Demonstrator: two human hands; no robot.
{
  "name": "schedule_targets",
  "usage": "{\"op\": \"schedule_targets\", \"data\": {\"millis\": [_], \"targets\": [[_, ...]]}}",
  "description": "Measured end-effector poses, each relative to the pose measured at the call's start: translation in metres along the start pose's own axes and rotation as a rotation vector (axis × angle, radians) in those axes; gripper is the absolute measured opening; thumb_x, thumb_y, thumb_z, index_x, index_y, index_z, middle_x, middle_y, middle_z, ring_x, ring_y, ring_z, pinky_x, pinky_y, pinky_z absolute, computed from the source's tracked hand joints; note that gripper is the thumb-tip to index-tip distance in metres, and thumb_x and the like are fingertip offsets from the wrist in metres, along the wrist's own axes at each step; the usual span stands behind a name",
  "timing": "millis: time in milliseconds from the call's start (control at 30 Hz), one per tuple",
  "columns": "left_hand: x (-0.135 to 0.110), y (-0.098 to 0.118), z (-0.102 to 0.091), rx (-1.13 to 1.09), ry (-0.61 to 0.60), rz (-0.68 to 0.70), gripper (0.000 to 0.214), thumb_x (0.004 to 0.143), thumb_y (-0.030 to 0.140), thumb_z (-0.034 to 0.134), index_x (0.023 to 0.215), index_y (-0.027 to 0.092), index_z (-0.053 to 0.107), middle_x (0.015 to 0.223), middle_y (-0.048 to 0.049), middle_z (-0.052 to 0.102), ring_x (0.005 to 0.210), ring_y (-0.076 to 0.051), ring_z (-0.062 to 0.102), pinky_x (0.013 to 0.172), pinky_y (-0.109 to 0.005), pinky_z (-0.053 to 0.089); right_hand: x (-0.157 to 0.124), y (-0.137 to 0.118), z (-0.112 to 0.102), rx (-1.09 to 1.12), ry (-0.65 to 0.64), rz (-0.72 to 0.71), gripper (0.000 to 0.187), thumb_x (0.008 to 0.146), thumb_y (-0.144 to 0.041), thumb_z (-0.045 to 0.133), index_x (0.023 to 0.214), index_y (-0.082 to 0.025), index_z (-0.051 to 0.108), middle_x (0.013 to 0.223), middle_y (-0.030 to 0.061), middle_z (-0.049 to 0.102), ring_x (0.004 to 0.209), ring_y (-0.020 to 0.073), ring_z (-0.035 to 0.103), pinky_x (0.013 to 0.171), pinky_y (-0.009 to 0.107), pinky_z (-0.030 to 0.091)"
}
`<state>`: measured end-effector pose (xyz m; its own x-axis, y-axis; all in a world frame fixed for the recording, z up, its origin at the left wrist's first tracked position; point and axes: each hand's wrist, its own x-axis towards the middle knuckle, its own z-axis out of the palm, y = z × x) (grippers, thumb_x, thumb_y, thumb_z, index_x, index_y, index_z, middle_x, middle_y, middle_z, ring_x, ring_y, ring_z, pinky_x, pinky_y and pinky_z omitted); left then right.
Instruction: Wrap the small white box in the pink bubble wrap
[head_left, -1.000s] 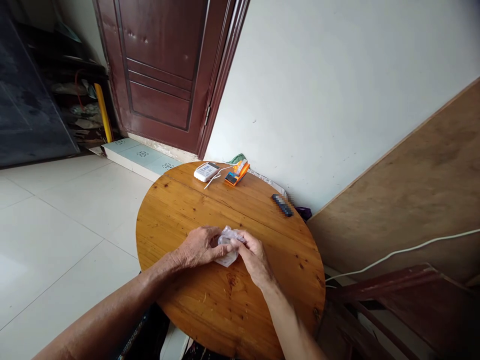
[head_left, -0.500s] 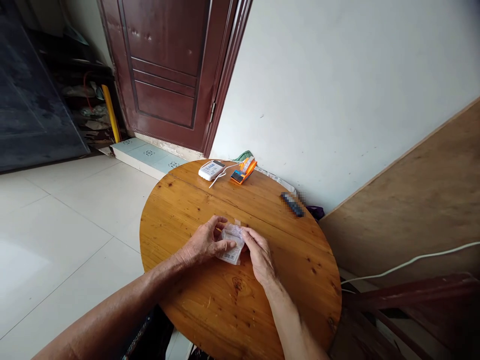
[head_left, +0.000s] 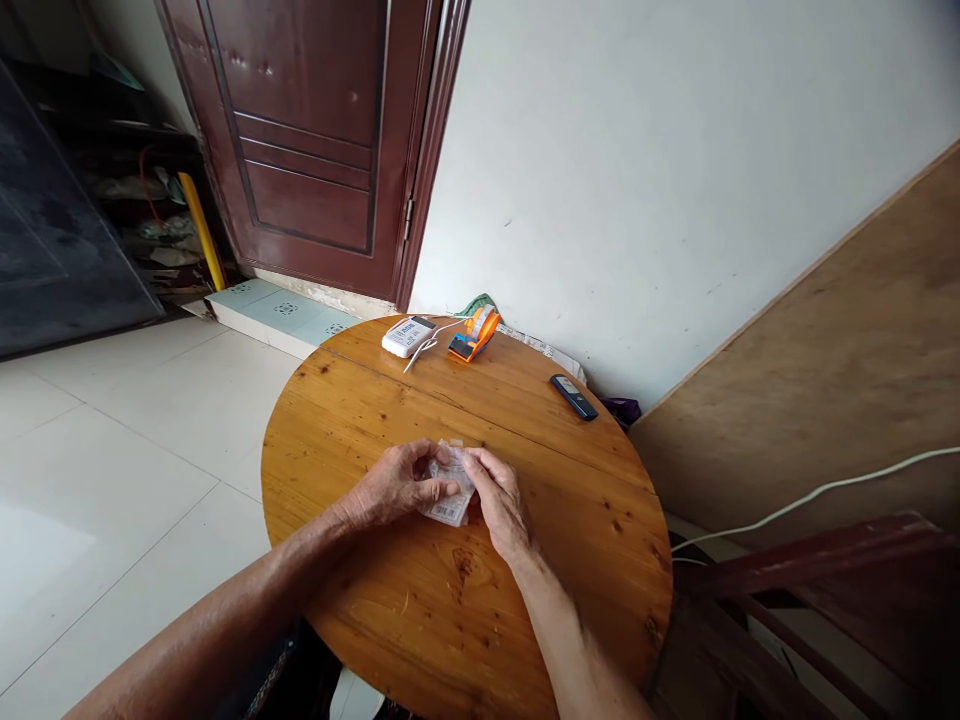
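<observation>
My left hand (head_left: 394, 487) and my right hand (head_left: 498, 496) meet over the middle of a round wooden table (head_left: 375, 400). Both pinch a small clear plastic packet (head_left: 448, 500) with a white label on its lower part. The left thumb and fingers press its left side. The right fingers curl over its right edge. The packet lies on or just above the tabletop; I cannot tell which. What is inside it is too small to make out.
At the table's far edge lie a white box (head_left: 407, 336) with a white cord, an orange tape dispenser (head_left: 472, 337) and a dark remote (head_left: 574, 396). A wooden board (head_left: 825, 370) leans on the wall at right, with a white cable (head_left: 810, 494) and a dark wooden frame (head_left: 810, 570). A brown door (head_left: 307, 140) stands behind.
The crumpled packet has been flattened between both hands and its label now faces up. The hands stay at the same spot on the table; the camera view shifted slightly.
</observation>
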<state>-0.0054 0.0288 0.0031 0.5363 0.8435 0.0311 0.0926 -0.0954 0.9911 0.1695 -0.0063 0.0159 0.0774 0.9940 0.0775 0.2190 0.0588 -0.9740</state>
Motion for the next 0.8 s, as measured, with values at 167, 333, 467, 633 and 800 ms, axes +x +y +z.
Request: {"op": "schedule_targets", "data": {"millis": [167, 333, 467, 633, 800], "targets": [[0.003, -0.0032, 0.0017, -0.043, 0.064, 0.014, 0.056, 0.074, 0.059, 0.07, 0.105, 0.014, 0.058, 0.08, -0.001, 0.059, 0.069, -0.013, 0.053, 0.06, -0.023, 0.041, -0.0053, -0.0056, -0.0014, -0.018, -0.052, -0.002, 0.04, 0.085, -0.055, 0.059, 0.098, -0.019, 0.07, 0.081, 0.002, 0.069, 0.073, 0.0186, 0.06, 0.065, 0.027, 0.047], [0.0055, -0.006, 0.0014, -0.048, 0.117, 0.063, 0.061, 0.077, 0.058, 0.069, 0.117, 0.016, 0.052, 0.087, -0.002, 0.061, 0.071, -0.013, 0.054, 0.063, -0.024, 0.043, -0.0054, -0.0043, -0.004, -0.051, -0.087, -0.011, 0.044, 0.082, -0.054, 0.064, 0.109, -0.021, 0.068, 0.099, 0.0044, 0.073, 0.088, 0.0223, 0.065, 0.074, 0.03, 0.051], [0.0061, -0.0077, 0.0014, -0.05, 0.124, 0.056, 0.067, 0.078, 0.059, 0.068, 0.125, 0.016, 0.05, 0.086, -0.0014, 0.058, 0.072, -0.013, 0.053, 0.062, -0.024, 0.043, -0.0035, -0.0013, -0.0038, -0.006, -0.095, -0.005, 0.044, 0.081, -0.054, 0.066, 0.109, -0.02, 0.069, 0.098, 0.0051, 0.073, 0.088, 0.023, 0.066, 0.077, 0.031, 0.051], [0.0054, -0.0081, 0.0015, -0.044, 0.108, 0.031, 0.066, 0.08, 0.061, 0.065, 0.125, 0.014, 0.052, 0.083, -0.0016, 0.057, 0.071, -0.014, 0.054, 0.059, -0.024, 0.042, -0.0063, -0.0009, -0.0018, -0.019, -0.048, 0.031, 0.044, 0.08, -0.058, 0.066, 0.098, -0.018, 0.071, 0.082, 0.0038, 0.07, 0.077, 0.0206, 0.062, 0.068, 0.029, 0.048], [0.0044, -0.0067, 0.0016, -0.034, 0.092, 0.055, 0.065, 0.079, 0.061, 0.066, 0.124, 0.015, 0.053, 0.083, -0.001, 0.056, 0.071, -0.014, 0.054, 0.06, -0.023, 0.043, -0.0001, 0.0003, -0.0003, 0.003, 0.007, 0.07, 0.044, 0.085, -0.061, 0.055, 0.072, -0.02, 0.064, 0.063, -0.0015, 0.057, 0.06, 0.0146, 0.049, 0.056, 0.026, 0.04]]}}
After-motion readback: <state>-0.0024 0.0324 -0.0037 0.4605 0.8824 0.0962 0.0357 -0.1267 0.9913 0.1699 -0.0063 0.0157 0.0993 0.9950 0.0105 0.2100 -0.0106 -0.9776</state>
